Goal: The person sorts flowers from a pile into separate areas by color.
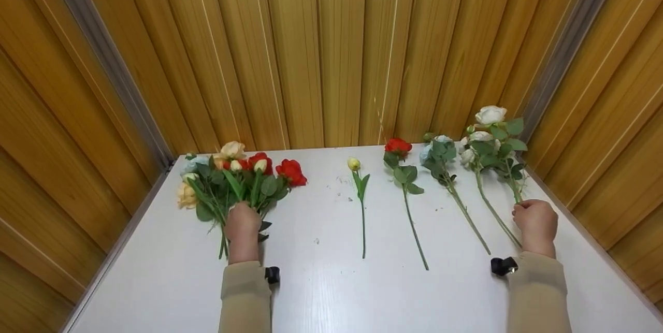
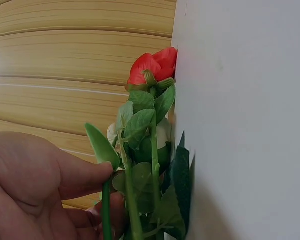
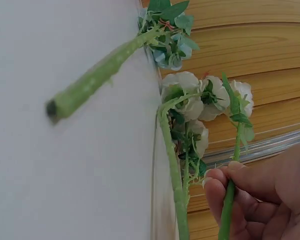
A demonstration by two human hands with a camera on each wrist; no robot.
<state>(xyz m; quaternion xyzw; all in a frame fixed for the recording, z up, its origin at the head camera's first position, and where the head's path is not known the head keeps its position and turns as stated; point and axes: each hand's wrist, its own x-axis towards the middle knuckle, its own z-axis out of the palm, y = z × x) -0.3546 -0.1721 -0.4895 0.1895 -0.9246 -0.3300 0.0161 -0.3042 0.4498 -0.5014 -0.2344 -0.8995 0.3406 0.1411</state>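
Observation:
My left hand (image 1: 243, 224) is over the bunch on the left, its thumb and fingers pinching a smooth green stem (image 2: 106, 210) with one pointed leaf (image 2: 101, 145). Around it lie red flowers (image 1: 291, 172), peach roses (image 1: 233, 149) and cream tulips (image 1: 260, 165), their stems partly hidden under the hand. At the right, my right hand (image 1: 536, 221) pinches the green stem (image 3: 227, 212) of a white rose (image 1: 490, 115) between thumb and fingers. Another stem with several white flowers (image 3: 182, 92) lies just beside it on the table.
Between the hands, a yellow tulip (image 1: 354, 163), a red rose (image 1: 398, 146) and a pale blue flower stem (image 1: 466, 211) lie apart on the white table (image 1: 321, 291). Wood-patterned panels (image 1: 336, 53) rise at the back and both sides. Small scraps (image 1: 339, 180) dot the tabletop.

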